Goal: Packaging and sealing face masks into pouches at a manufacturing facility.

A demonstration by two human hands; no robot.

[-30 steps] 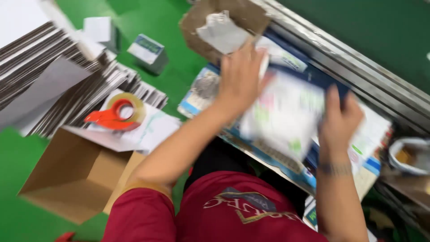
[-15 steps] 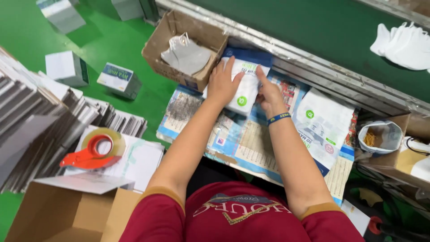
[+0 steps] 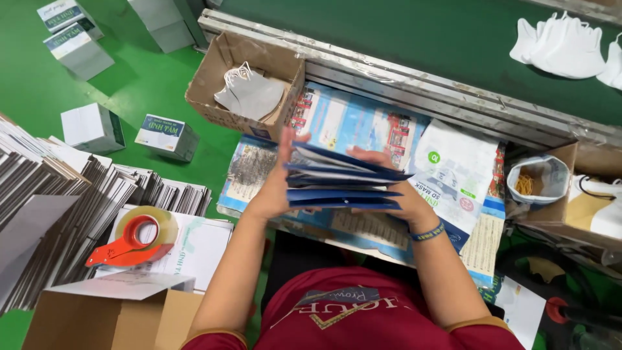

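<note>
While both hands meet at the middle of the bench, we hold a small stack of blue packets (image 3: 343,185) edge-on, fanned slightly. Our left hand (image 3: 275,185) presses flat against the stack's 9 o'clock side, fingers straight up; our right hand (image 3: 389,191) cups it from 3 o'clock, fingers curled around the far edge. So the stack is gathered and squared between our palms, above the loose printed packets (image 3: 363,120) on the bench. At 11 o'clock a cardboard box (image 3: 246,81) holds one white mask (image 3: 249,91); more packets remain spread out, so we judge the gathering only partly done. A tape dispenser (image 3: 133,240) lies at 8 o'clock.
</note>
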